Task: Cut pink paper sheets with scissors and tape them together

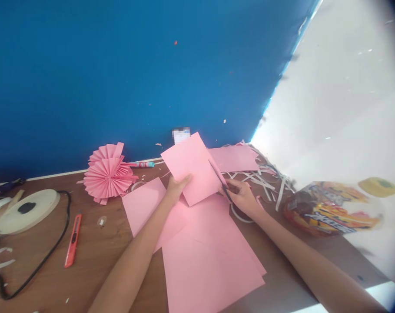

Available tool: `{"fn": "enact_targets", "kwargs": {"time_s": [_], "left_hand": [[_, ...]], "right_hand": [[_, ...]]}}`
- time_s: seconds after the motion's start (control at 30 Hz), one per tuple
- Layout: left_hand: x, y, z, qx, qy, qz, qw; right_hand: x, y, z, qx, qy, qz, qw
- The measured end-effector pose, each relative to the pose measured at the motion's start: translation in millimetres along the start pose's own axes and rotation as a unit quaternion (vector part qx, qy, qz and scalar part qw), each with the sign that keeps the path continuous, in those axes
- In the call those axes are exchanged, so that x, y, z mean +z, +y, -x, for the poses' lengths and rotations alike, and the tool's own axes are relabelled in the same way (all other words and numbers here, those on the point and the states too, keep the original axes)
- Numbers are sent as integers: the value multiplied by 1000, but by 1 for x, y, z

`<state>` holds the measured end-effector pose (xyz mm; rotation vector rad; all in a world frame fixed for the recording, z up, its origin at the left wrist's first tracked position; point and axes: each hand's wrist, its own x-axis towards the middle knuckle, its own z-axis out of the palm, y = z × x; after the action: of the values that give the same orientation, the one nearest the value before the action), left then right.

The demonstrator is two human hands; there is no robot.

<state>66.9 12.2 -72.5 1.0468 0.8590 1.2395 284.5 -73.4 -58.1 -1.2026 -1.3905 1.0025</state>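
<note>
A sheet of pink paper (pixel 192 167) is raised above the table, tilted, with my left hand (pixel 178 188) closed on its lower left edge, thumb on top. My right hand (pixel 238 194) grips a pair of dark scissors (pixel 226 191) at the handles. One blade lies across the paper near its right edge, where a narrow strip stands partly apart from the sheet. Beneath both hands, larger pink sheets (pixel 210 256) overlap on the table. The fingers under the raised sheet are hidden.
Folded pink paper fans (pixel 110 176) stand at the back left, beside a glue stick (pixel 144 164). A red cutter knife (pixel 74 240) and black cable (pixel 67 226) lie left. Paper strips (pixel 265 184), another pink sheet (pixel 234 158) and a snack-labelled plastic jar (pixel 330 211) are on the right.
</note>
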Motion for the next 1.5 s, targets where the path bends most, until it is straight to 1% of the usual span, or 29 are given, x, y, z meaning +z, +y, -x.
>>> {"fn": "enact_targets", "kwargs": {"time_s": [0.17,0.33,0.4,0.5,0.57,0.67,0.77,0.83,0.9,1.07,1.2,1.33,1.5], "left_hand": [[-1,-1,0,-4,-6,-2,1000],[-1,5,-2,-16,-7,-27,999],[1,9,-4,-24,-14,-56,998],[2,14,-8,-14,-6,-94,995],[2,16,-12,-12,4,-98,995],[-2,18,-15,-31,-12,-85,996],[-5,19,-16,-40,-24,-74,996],[-5,19,-16,-38,-17,-74,996],[-4,18,-16,-32,-3,-69,997],[-2,16,-23,-14,14,-30,999],[-2,16,-26,-3,14,6,1000],[-4,14,-26,-9,18,0,1000],[-8,13,-23,-8,9,-19,1000]], "right_hand": [[2,5,-1,4,8,29,1000],[5,-3,-4,1,11,12,1000],[9,-7,-7,-2,10,-9,1000],[17,-10,-14,5,17,-36,999],[23,-9,-18,6,29,-45,999],[29,-7,-24,3,45,-28,999],[32,-10,-30,39,50,-9,998],[33,-14,-35,79,45,-29,995],[35,-19,-42,103,42,-55,992],[38,-19,-60,94,19,-109,989],[39,-14,-65,88,7,-109,990],[38,-14,-63,78,-8,-126,989],[37,-20,-62,65,-4,-106,992]]}}
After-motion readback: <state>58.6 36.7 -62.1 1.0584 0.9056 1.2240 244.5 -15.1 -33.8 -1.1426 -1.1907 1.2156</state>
